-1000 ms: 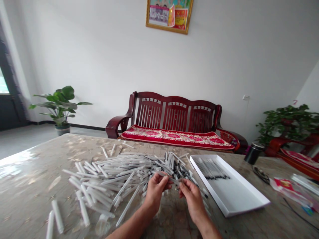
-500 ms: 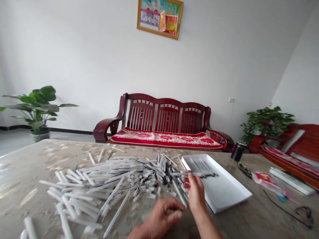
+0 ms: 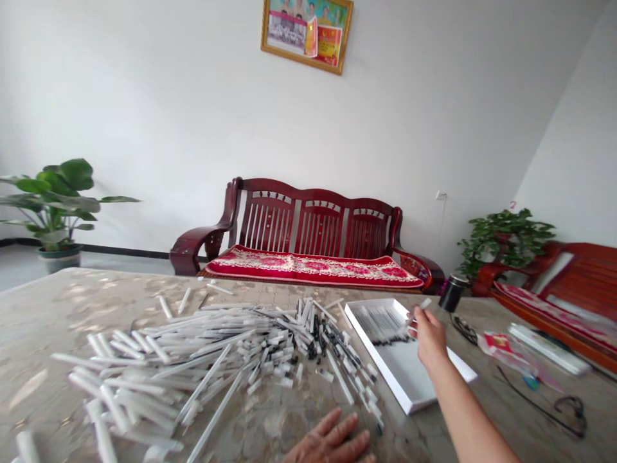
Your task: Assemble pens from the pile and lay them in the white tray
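Note:
My right hand (image 3: 429, 334) is over the far right part of a shallow white box (image 3: 409, 379), its fingers pinched on a translucent pen (image 3: 423, 304). Part of that pen is hidden by the fingers. Inside the box, a row of clear pens with dark tips (image 3: 378, 323) lies side by side at the far end. My left hand (image 3: 332, 440) rests palm down near the table's front edge, fingers spread and holding nothing. To its left spreads a big heap of white pen barrels (image 3: 159, 366). Small translucent caps (image 3: 284, 372) and dark-tipped pen parts (image 3: 313, 328) lie between heap and box.
The patterned table (image 3: 260, 418) carries a black cup (image 3: 453, 294), a plastic packet (image 3: 501, 347), a long white case (image 3: 549, 349) and black-framed glasses (image 3: 573, 418) on the right. Behind stands a dark red wooden bench (image 3: 318, 225). Potted plants (image 3: 60, 206) flank it.
My right hand has carried the pen rightward from the box's left edge to above the box. My left hand has moved down to the table and its fingers have spread. The view has shifted slightly.

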{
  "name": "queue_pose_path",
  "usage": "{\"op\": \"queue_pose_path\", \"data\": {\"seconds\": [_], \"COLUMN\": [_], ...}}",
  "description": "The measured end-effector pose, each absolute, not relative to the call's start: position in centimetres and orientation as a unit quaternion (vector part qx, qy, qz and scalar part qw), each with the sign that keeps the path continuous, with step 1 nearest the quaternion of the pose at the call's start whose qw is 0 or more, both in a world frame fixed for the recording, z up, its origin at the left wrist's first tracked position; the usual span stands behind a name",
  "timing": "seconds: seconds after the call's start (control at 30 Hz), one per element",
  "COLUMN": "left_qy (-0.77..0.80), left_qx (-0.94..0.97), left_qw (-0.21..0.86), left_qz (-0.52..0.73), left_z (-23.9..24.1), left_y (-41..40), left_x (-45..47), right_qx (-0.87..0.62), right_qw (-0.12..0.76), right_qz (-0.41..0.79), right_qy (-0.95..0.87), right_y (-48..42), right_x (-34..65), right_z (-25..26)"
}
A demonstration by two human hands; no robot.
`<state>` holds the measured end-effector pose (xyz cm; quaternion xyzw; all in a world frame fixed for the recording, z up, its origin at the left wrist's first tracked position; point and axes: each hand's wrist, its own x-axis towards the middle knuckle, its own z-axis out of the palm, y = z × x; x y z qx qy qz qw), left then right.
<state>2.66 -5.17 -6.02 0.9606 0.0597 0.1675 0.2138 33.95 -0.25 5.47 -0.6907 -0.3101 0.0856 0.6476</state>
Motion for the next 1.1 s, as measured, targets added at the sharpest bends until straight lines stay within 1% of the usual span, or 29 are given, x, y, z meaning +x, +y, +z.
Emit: {"op": "queue_pose_path", "data": {"seconds": [0.07,0.13,0.27,0.37,0.5,0.63,0.77,0.87,1.0,1.1], "left_qy": [0.087,0.128,0.241,0.304,0.332,0.326,0.314,0.309,0.336,0.334], "left_qx": [0.973,0.974,0.96,0.942,0.931,0.931,0.934,0.935,0.927,0.925], "left_qw": [0.135,0.087,0.101,0.109,0.114,0.107,0.103,0.098,0.082,0.075], "left_qz": [0.166,0.164,0.104,0.093,0.101,0.126,0.139,0.143,0.147,0.163], "left_z": [-5.5,-4.5,-2.1,-1.0,-0.9,-0.9,-0.8,-0.8,-0.7,-0.2], "left_y": [-4.2,-3.2,-1.6,-0.8,-0.2,-0.2,-0.7,-0.8,-0.7,-1.0], "left_x": [1.7,0.4,-2.1,-3.1,-3.4,-3.3,-3.2,-3.3,-3.7,-3.6], "right_qx": [-0.726,-0.765,-0.826,-0.851,-0.868,-0.872,-0.864,-0.859,-0.824,-0.77], "right_qw": [0.593,0.522,0.388,0.304,0.205,0.136,0.107,0.117,0.174,0.24], "right_qz": [0.074,0.056,0.007,-0.011,-0.015,-0.012,-0.01,-0.017,-0.039,-0.028], "right_qy": [-0.34,-0.372,-0.408,-0.428,-0.452,-0.47,-0.492,-0.498,-0.538,-0.59], "right_y": [0.5,1.1,2.5,3.7,5.5,6.8,6.8,6.4,5.2,2.5], "right_x": [36.1,37.9,40.5,41.8,42.9,43.4,43.1,42.1,38.7,34.3], "right_z": [5.8,6.0,5.4,4.4,2.8,1.4,0.7,1.5,3.5,3.3]}}
